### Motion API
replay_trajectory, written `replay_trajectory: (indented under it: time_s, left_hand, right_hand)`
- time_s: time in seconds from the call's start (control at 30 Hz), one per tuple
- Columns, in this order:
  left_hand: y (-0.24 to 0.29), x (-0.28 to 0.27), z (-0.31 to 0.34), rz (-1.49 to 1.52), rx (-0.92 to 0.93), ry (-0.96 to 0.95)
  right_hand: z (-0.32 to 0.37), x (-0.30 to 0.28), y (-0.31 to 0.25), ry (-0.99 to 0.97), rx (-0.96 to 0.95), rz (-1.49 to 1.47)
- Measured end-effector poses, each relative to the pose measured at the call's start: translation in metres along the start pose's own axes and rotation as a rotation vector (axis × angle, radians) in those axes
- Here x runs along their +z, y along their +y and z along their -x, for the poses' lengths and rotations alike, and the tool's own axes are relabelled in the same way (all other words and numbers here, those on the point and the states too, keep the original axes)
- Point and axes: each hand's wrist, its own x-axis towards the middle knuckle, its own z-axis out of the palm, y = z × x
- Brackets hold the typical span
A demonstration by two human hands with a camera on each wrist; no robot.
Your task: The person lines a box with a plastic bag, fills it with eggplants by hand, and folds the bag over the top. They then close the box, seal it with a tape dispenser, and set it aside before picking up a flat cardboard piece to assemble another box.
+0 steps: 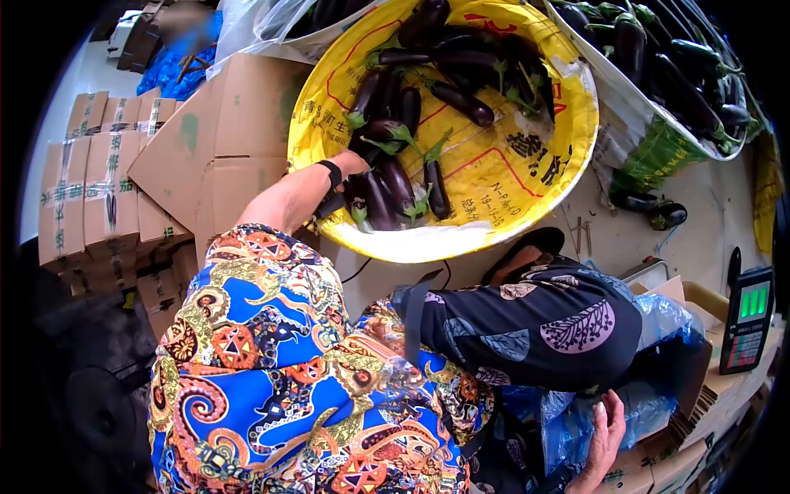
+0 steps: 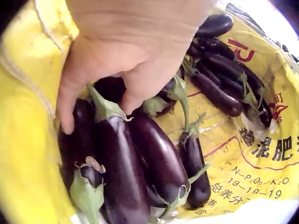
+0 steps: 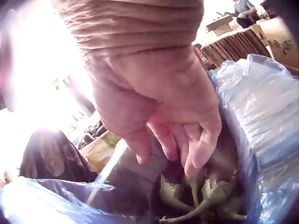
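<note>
My left hand point(image 1: 351, 163) reaches into a yellow sack-lined basket point(image 1: 527, 193) of eggplants. In the left wrist view, its thumb and a finger are spread over eggplants near the left wall; the thumb is at the green cap of one glossy eggplant point(image 2: 119, 163), and the finger lies over a neighbouring eggplant point(image 2: 80, 116). The other fingers are hidden. My right hand point(image 3: 163, 116) hangs over a blue plastic-lined box point(image 1: 568, 420), fingers loosely bent. Below the fingertips are green-capped eggplants point(image 3: 201, 200) in the plastic.
A white sack of eggplants point(image 1: 629, 49) stands at upper right, with loose eggplants point(image 1: 665, 216) on the floor beside it. Taped cartons point(image 1: 113, 193) are stacked at left, near an unfolded cardboard sheet point(image 1: 218, 140). A lit scale display point(image 1: 753, 303) stands at right.
</note>
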Motion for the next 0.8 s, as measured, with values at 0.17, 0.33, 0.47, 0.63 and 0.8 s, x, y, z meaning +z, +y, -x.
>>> replay_trajectory:
  time_s: [0.17, 0.33, 0.47, 0.63, 0.8]
  left_hand:
    - [0.005, 0.043, 0.000, 0.336, -0.311, 0.214]
    - [0.004, 0.025, 0.042, 0.627, -0.166, 0.251]
    - [-0.004, 0.034, 0.030, 0.700, -0.165, 0.104]
    - [0.019, 0.045, 0.029, 0.532, -0.165, 0.087]
    - [0.063, 0.023, 0.086, 1.191, 0.032, -0.208]
  right_hand:
    - [0.001, 0.009, -0.021, 0.008, -0.039, 0.055]
    - [0.001, 0.010, -0.020, -0.005, -0.045, 0.043]
    - [-0.010, 0.012, -0.015, -0.025, -0.016, 0.025]
    - [-0.005, 0.016, -0.027, -0.006, -0.059, 0.047]
    - [-0.017, 0.015, -0.019, -0.095, -0.002, 0.003]
